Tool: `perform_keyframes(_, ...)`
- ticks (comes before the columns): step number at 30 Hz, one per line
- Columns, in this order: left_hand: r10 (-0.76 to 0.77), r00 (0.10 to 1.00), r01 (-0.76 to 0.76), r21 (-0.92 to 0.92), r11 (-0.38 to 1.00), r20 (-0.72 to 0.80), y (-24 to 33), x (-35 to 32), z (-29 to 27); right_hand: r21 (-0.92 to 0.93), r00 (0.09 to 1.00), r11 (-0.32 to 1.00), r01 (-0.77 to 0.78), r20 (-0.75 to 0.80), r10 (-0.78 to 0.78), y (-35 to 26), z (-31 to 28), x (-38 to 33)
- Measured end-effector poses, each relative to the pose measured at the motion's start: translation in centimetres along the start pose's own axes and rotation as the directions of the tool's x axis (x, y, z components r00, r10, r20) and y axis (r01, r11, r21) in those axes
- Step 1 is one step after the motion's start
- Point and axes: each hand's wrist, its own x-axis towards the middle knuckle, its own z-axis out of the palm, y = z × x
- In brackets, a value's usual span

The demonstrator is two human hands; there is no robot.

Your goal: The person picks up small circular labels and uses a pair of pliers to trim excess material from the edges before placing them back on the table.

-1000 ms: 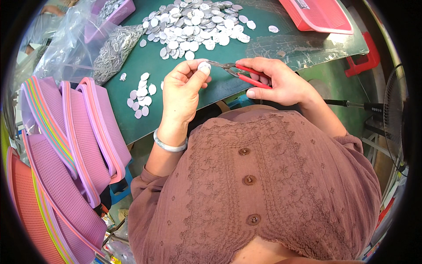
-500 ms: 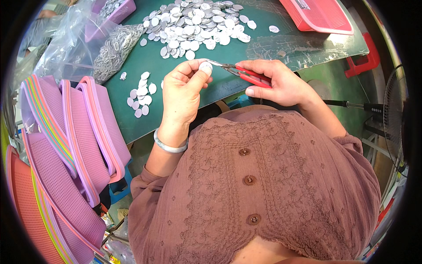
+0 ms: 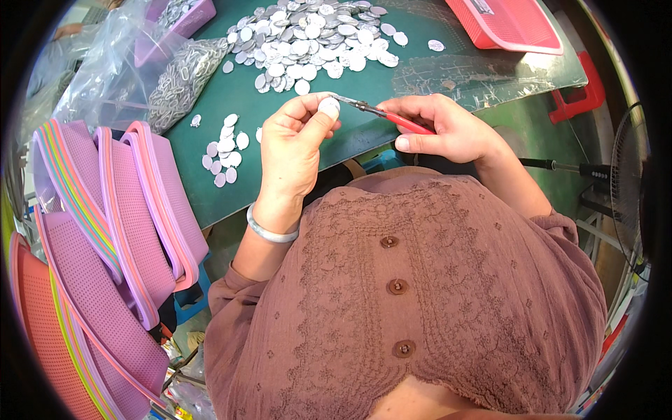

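My left hand (image 3: pixel 294 147) pinches a small silver oval disc (image 3: pixel 329 106) between thumb and fingers, held above the green table (image 3: pixel 210 189). My right hand (image 3: pixel 448 129) grips red-handled pliers (image 3: pixel 381 113), whose tips meet the disc's edge. A large heap of the same silver discs (image 3: pixel 308 35) lies on the table beyond my hands. A smaller group of discs (image 3: pixel 224 150) lies to the left of my left hand.
A clear bag of small metal rings (image 3: pixel 178 80) lies at the table's left. Stacked purple and pink plastic baskets (image 3: pixel 119 231) stand at my left. A red tray (image 3: pixel 507 24) sits at the far right, with a clear plastic sheet (image 3: pixel 462 70) near it. A fan (image 3: pixel 626 189) is at the right edge.
Both hands stay together over the table's front edge, with the pliers kept at the disc; only slight shifts of the fingers show.
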Motion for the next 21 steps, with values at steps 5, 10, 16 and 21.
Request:
perform_keyframes(5,-0.074,0.997,0.071,-0.102,0.992,-0.027,0.0,0.3,-0.5,0.176,0.996,0.984,-0.018,-0.078,0.032,0.0,-0.2,-0.3)
perform_keyframes(10,0.01,0.995,-0.008,0.024,1.0,-0.098,-0.3,0.3,-0.9,0.118,0.993,0.992,-0.037,-0.106,0.049,0.3,-0.8,-0.4)
perform_keyframes(16,0.5,0.831,-0.361,0.92,0.153,0.243,-2.6,1.0,-3.0,0.046,0.986,0.999,0.016,-0.165,-0.008,0.9,-0.6,-0.2)
perform_keyframes(21,0.298,0.944,-0.256,0.882,0.396,0.14,-1.1,-0.5,-2.7,0.089,0.988,0.996,-0.017,-0.148,0.03,0.7,-0.7,-0.4)
